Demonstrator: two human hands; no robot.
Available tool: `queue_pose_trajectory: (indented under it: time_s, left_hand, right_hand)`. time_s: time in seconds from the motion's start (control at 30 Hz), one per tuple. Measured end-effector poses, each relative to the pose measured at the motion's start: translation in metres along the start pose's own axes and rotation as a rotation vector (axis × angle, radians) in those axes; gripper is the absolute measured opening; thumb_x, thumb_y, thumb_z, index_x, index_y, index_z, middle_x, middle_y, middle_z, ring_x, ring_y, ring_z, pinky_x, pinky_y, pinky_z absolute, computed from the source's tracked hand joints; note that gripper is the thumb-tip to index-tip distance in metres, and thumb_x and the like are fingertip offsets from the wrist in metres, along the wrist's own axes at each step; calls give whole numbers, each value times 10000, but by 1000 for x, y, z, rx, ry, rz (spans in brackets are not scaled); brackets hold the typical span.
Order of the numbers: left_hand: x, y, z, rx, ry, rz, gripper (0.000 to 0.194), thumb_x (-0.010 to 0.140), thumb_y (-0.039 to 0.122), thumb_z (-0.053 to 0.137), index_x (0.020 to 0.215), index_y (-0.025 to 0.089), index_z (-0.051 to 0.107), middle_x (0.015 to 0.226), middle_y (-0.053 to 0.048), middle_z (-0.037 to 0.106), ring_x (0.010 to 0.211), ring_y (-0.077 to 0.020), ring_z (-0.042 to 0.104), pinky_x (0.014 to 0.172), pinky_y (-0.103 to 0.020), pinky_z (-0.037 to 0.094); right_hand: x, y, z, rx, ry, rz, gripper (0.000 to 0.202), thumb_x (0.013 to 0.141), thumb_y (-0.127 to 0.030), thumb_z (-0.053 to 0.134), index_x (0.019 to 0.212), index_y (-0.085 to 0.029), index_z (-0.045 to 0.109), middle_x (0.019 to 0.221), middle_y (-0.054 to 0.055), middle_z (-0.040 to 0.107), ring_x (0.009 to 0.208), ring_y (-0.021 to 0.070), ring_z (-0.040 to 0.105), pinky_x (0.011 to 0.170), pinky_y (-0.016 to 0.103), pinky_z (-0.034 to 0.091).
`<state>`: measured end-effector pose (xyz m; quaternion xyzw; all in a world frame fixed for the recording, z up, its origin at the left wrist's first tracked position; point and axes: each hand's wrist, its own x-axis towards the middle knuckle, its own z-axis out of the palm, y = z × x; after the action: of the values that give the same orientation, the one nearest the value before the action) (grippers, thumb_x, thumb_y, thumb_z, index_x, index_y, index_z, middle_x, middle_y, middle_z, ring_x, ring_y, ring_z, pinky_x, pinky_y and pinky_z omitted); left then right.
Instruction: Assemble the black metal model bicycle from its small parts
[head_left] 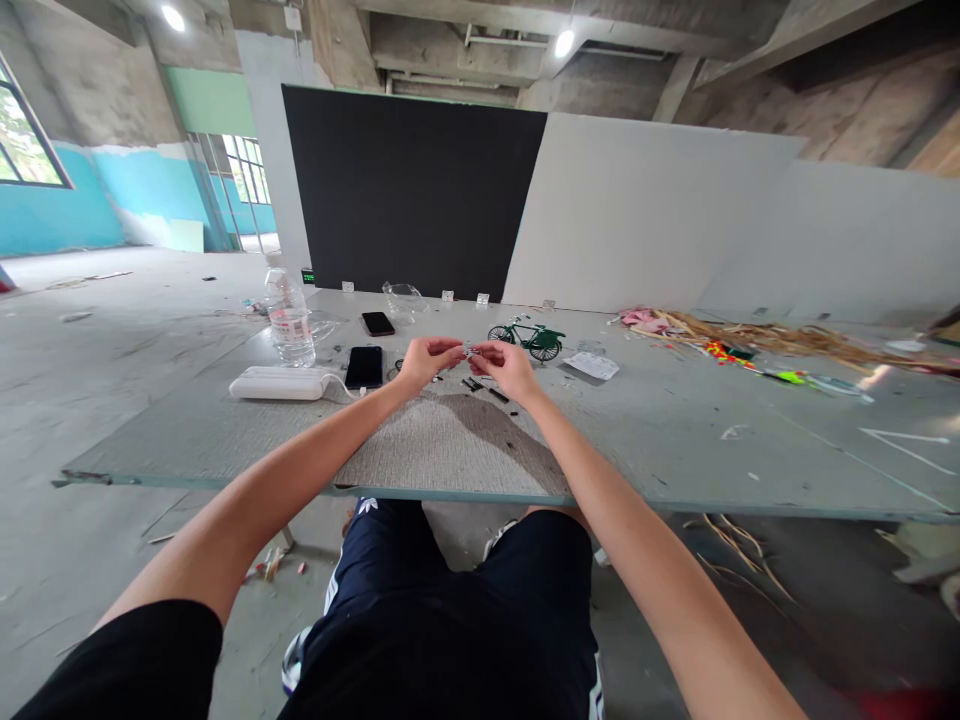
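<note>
Both hands meet above the middle of the table, fingertips pinched close together. Between them is a small silvery part [469, 350], too tiny to name. My left hand [426, 362] is closed on its left side, my right hand [508, 366] on its right. Several small dark pieces [491, 392] lie on the table just below the hands. A small dark wheel [399, 365] shows partly behind my left hand. Just beyond my right hand stands a green model bicycle [529, 338], upright, with a crumpled white paper [592, 365] to its right.
Left of the hands lie a phone [364, 367] with a cable, a white power bank [277, 383], a second phone [377, 324] and a water bottle [289, 325]. Clear plastic packaging [405, 298] sits further back. Dry straw-like strips [720, 332] and colourful bits cover the far right.
</note>
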<state>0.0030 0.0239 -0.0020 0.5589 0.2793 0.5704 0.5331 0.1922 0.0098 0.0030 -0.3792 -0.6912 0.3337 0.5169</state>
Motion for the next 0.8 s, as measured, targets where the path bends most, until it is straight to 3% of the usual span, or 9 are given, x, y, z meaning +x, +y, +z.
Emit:
queue_pose_trajectory:
  time_s: [0.23, 0.4, 0.63, 0.8]
  left_hand:
    - [2, -4, -1, 5, 14, 3, 249, 659, 288, 872, 835, 143, 773, 823, -67, 771, 777, -161, 708, 897, -370, 563]
    - [0, -1, 0, 60, -14, 9, 207, 688, 294, 851, 821, 150, 783, 814, -64, 771, 767, -159, 704, 880, -354, 564]
    - [-2, -1, 1, 90, -16, 21, 284, 686, 332, 855, 875, 133, 786, 855, -85, 778, 828, -186, 718, 904, -383, 560]
    - [-2, -2, 0, 57, -16, 25, 324, 669, 304, 876, 902, 120, 746, 865, -99, 778, 824, -195, 729, 909, -412, 568]
  right_hand:
    - [-2, -2, -1, 14, -16, 37, 549, 635, -620, 844, 955, -192, 718, 859, 94, 771, 745, 238, 741, 776, 440, 642]
    - [-4, -5, 2, 17, -13, 59, 503, 698, -625, 805, 929, -184, 734, 868, 96, 767, 747, 229, 737, 781, 421, 644]
    - [-4, -4, 3, 74, 2, 93, 517, 688, -626, 816, 922, -173, 733, 874, 96, 764, 771, 233, 732, 802, 417, 640]
    - [-3, -4, -3, -312, 12, -109, 392, 827, -575, 702, 875, -188, 747, 881, 95, 772, 820, 244, 729, 832, 404, 608]
